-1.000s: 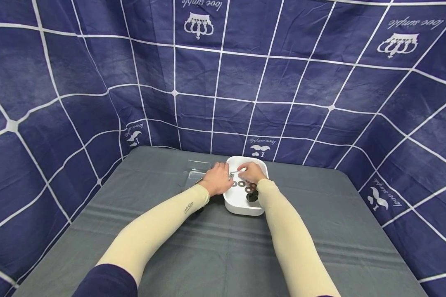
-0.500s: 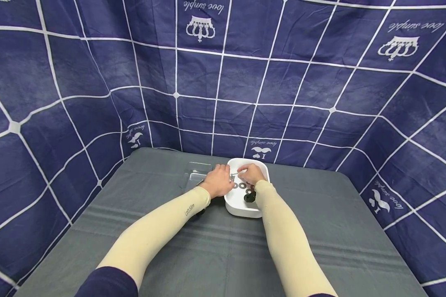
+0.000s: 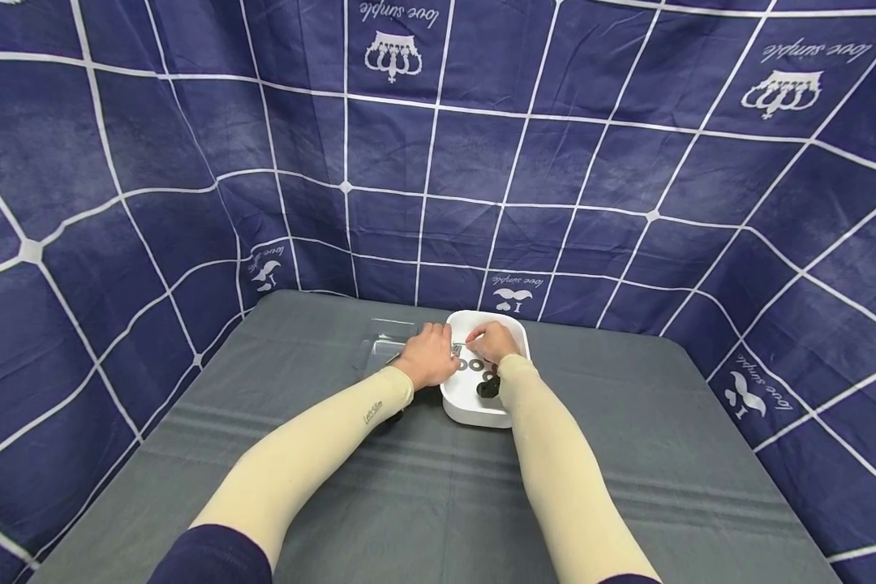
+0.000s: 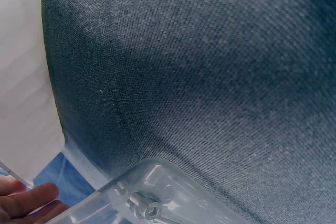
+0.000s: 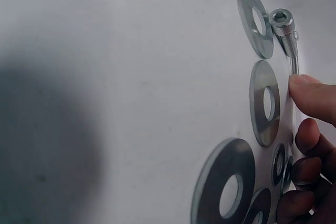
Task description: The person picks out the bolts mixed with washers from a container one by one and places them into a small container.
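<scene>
My left hand [image 3: 427, 357] grips the near-left rim of a white tub [image 3: 474, 418], its thumb inside and its fingers outside. In the left wrist view the fingers [image 4: 34, 200] show beside the tub's pale wall. Inside the tub, my right hand [image 3: 491, 342] pinches a thin metal rod [image 5: 294, 65] between thumb and fingers; the rod's far end is hidden behind a socket-head bolt [image 5: 283, 27]. Several flat metal washers [image 5: 265, 103] lie close to that hand. Near the left thumb are small silver pieces [image 3: 456, 350], too small to make out.
A clear plastic box [image 3: 383, 349] stands left of the tub, partly behind the left hand; bolts [image 4: 144, 205] lie in it. Grey cloth [image 3: 409, 503] covers the table. A blue checked curtain [image 3: 555, 162] hangs behind and at both sides.
The thin rod between my right fingers has come down a little, closer to the tub floor. The right forearm has shifted slightly left. My left hand keeps its place on the rim.
</scene>
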Demonstrator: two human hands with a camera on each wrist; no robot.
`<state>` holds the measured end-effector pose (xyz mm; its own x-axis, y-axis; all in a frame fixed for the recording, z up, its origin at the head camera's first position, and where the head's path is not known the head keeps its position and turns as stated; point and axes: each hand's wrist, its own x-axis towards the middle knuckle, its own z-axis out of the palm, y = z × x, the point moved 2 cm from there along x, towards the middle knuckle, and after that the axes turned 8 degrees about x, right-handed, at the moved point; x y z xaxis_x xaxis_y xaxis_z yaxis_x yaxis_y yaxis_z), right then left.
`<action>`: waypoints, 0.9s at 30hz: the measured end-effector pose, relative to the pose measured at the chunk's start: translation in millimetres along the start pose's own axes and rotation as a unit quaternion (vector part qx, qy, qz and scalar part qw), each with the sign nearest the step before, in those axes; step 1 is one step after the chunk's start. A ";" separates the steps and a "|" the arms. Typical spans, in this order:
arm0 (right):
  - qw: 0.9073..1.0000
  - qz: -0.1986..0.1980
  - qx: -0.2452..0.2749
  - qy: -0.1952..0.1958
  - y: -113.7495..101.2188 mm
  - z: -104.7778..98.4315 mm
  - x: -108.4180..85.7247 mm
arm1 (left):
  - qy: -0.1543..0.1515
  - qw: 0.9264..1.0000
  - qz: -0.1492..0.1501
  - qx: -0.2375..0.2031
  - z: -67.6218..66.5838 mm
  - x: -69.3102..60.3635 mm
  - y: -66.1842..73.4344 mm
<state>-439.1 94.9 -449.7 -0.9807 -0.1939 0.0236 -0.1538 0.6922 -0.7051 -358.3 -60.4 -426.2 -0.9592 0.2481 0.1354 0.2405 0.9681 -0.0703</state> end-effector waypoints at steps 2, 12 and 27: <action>1.000 0.003 -0.007 -0.004 -1.1 0.1 -0.1 | -0.002 1.000 -0.001 0.002 -1.4 0.1 -0.1; 1.000 0.001 -0.023 -0.006 0.1 -0.2 1.5 | -0.005 1.000 0.000 0.008 -4.6 0.0 0.7; 0.999 0.004 -0.016 -0.038 0.7 -1.9 -2.7 | 0.010 1.000 0.007 0.003 -5.8 -2.3 2.1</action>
<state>-436.8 97.2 -449.0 -0.9700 -0.2404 -0.0361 -0.1518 0.7151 -0.6823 -354.7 -58.7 -421.0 -0.9527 0.2615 0.1550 0.2522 0.9646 -0.0777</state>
